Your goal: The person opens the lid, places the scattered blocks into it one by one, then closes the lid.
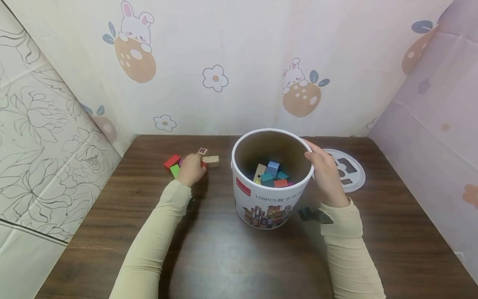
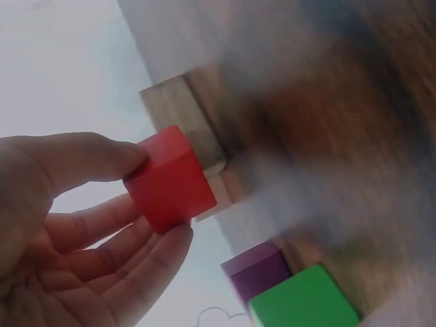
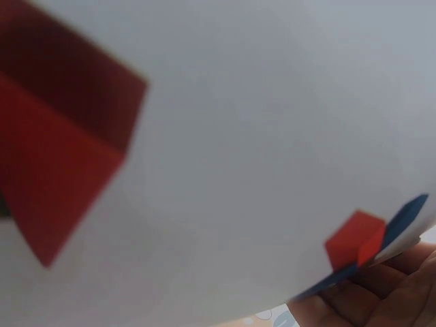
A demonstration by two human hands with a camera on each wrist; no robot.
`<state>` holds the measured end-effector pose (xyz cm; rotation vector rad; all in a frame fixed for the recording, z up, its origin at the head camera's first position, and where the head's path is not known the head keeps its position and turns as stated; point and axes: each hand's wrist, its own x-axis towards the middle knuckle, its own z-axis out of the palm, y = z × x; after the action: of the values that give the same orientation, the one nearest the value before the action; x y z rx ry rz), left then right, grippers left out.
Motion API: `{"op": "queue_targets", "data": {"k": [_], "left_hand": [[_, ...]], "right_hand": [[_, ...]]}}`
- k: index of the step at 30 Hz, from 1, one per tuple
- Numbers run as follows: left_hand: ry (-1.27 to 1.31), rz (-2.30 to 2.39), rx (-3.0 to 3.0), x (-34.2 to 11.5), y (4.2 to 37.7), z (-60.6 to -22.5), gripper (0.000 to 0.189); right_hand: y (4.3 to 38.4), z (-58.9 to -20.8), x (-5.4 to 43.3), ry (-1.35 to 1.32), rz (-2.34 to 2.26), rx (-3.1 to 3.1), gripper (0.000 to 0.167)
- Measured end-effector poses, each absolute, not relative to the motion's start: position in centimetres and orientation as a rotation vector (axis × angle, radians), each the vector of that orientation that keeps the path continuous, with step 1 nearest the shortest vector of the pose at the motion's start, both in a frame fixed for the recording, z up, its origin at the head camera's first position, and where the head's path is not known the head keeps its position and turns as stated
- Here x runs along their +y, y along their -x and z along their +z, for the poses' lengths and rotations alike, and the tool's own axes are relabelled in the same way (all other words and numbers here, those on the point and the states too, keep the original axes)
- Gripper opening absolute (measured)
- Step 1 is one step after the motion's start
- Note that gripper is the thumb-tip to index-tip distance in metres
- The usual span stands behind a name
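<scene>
My left hand (image 1: 190, 169) pinches a red block (image 2: 170, 180) between thumb and fingertips, close to the small group of blocks at the table's left. A plain wooden block (image 1: 212, 162) lies just beyond that hand. Beside it are a green block (image 1: 174, 170), another red block (image 1: 171, 162) and a purple block (image 2: 259, 272). With my right hand (image 1: 328, 176) I grip the right rim of a white bucket (image 1: 242, 207), thumb over the edge. Inside the bucket are several coloured blocks, among them a blue block (image 1: 273, 167) and a teal block (image 1: 267, 179).
A white lid (image 1: 354, 182) with cut-out shapes lies at the right behind my right hand. A small tile marked R (image 1: 202, 150) is near the back of the brown table (image 1: 224, 265). A patterned curtain (image 1: 246, 74) hangs behind it.
</scene>
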<state>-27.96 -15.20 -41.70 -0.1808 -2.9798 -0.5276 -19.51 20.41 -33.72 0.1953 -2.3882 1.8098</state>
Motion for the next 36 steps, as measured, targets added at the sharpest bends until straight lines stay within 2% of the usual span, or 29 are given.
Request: {"op": "queue_targets", "data": {"k": [7, 21, 36], "left_hand": [[0.245, -0.713, -2.924, -15.6, 27.0, -39.9, 0.031], [0.541, -0.979, -2.614, -13.7, 24.0, -32.8, 0.032], [0.958, -1.133, -2.453, -8.5, 21.6, -28.1, 0.043]], "right_hand": [[19.5, -33.9, 20.4, -0.195, 1.801, -2.403, 0.047], [19.5, -33.7, 20.3, -0.205, 1.807, -2.391, 0.046], [19.4, -33.8, 20.4, -0.210, 1.792, -2.405, 0.047]]}}
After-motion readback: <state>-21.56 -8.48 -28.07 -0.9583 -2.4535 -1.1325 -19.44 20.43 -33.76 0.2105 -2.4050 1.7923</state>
